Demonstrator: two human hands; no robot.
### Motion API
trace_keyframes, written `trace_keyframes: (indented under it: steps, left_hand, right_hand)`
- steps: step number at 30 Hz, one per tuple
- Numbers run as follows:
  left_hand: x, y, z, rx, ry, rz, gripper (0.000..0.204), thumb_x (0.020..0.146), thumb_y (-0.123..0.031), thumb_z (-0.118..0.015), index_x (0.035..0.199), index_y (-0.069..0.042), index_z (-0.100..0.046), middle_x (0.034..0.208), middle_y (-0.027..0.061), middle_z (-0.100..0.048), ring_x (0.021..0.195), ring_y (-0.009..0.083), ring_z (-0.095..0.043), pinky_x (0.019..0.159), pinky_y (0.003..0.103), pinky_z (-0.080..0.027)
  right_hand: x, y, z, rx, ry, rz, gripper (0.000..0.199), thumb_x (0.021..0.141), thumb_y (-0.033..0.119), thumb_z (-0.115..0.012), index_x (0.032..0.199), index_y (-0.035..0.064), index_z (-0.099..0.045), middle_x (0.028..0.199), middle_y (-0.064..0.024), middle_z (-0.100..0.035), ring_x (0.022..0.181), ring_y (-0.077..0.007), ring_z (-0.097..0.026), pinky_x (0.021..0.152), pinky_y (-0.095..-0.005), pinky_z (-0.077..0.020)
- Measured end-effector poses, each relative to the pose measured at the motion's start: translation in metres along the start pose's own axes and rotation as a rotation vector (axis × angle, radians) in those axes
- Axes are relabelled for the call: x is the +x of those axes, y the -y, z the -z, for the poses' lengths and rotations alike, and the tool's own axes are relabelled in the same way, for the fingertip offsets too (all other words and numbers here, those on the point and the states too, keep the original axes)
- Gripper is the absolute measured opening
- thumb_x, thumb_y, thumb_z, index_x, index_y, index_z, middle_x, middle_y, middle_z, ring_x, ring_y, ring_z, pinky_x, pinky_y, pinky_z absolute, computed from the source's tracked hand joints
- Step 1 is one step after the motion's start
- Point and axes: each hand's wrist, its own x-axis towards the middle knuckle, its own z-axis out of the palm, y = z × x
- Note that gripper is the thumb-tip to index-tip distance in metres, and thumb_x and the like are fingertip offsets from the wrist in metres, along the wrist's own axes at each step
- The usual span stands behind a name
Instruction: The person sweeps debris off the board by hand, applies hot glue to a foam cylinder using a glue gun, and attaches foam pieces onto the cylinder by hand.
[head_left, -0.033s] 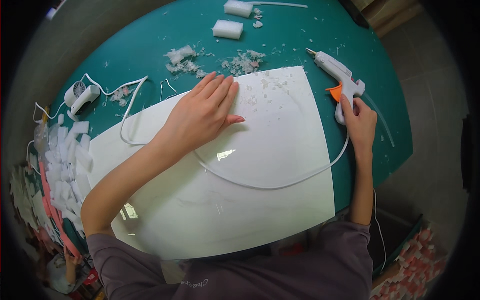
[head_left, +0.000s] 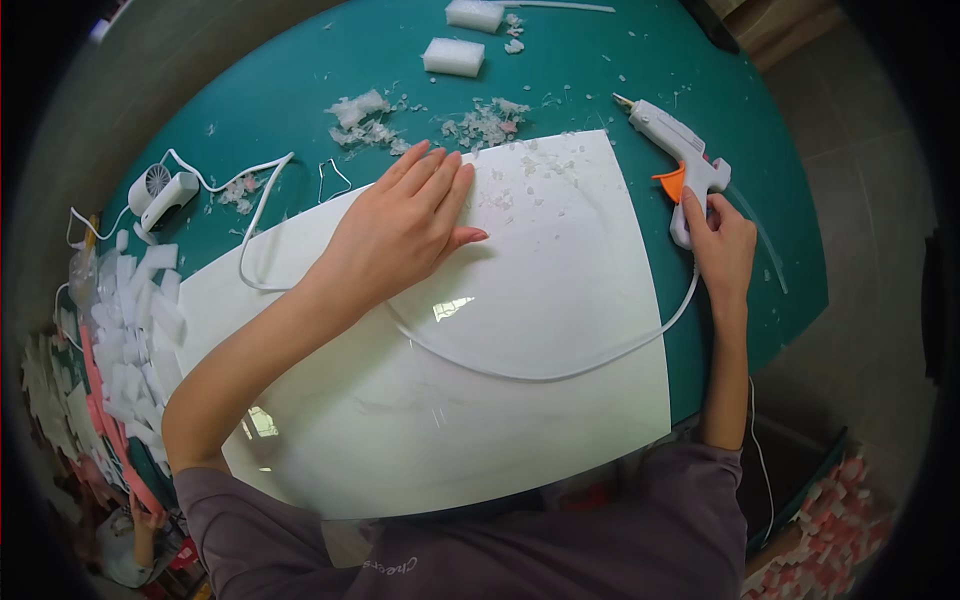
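A glossy white board (head_left: 540,300) lies on the green table, small clear glue crumbs scattered over its far right part. My left hand (head_left: 415,215) rests over the board's far edge, fingers stretched out and thumb apart, holding nothing. Right of the board is a white hot glue gun (head_left: 668,135) with an orange trigger, its nozzle pointing away and to the left. My right hand (head_left: 722,245) has its thumb and fingers closed around the lower end of the handle. The gun's white cord (head_left: 530,376) loops across the board and passes under my left forearm.
Clumps of glue scraps (head_left: 485,122) lie past the board, with white foam blocks (head_left: 453,57) farther back. A small white fan (head_left: 162,192) and a pile of foam pieces (head_left: 135,330) are at left. Another person's hand (head_left: 148,512) shows at lower left.
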Motion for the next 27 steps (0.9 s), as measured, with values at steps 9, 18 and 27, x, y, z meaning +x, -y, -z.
trace_keyframes:
  steps: [9, 18, 27]
  left_hand:
    - [-0.006, 0.02, 0.004, -0.199, -0.056, -0.025, 0.025, 0.072, -0.004, -0.063, 0.096, -0.001, -0.059, 0.089, 0.0125, -0.059, 0.093, 0.0245, -0.054, 0.086, 0.035, -0.045]
    - [0.01, 0.011, -0.012, -0.478, -0.207, 0.176, 0.022, 0.072, -0.006, -0.066, 0.094, -0.004, -0.063, 0.088, 0.0108, -0.062, 0.081, 0.0227, -0.055, 0.068, 0.03, -0.048]
    - [0.006, -0.001, -0.015, -0.47, -0.265, 0.312, 0.007, 0.067, -0.002, -0.063, 0.074, -0.004, -0.064, 0.074, 0.0065, -0.061, 0.064, 0.021, -0.054, 0.058, 0.032, -0.046]
  right_hand:
    - [-0.003, -0.005, 0.006, -0.069, -0.13, 0.084, 0.029, 0.078, 0.028, -0.06, 0.066, 0.0024, -0.059, 0.042, -0.0043, -0.041, 0.037, -0.0125, -0.038, 0.039, -0.0286, -0.0298]
    - [-0.042, 0.041, 0.019, 0.184, -0.277, 0.775, 0.01, 0.07, 0.006, -0.066, 0.067, 0.0038, -0.056, 0.053, -0.0021, -0.047, 0.04, -0.0127, -0.041, 0.037, -0.0261, -0.0312]
    - [-0.2, 0.093, -0.004, 0.812, 0.648, 1.284, 0.016, 0.075, 0.014, -0.052, 0.06, 0.0077, -0.048, 0.051, -0.0021, -0.046, 0.042, -0.0155, -0.045, 0.04, -0.0267, -0.0346]
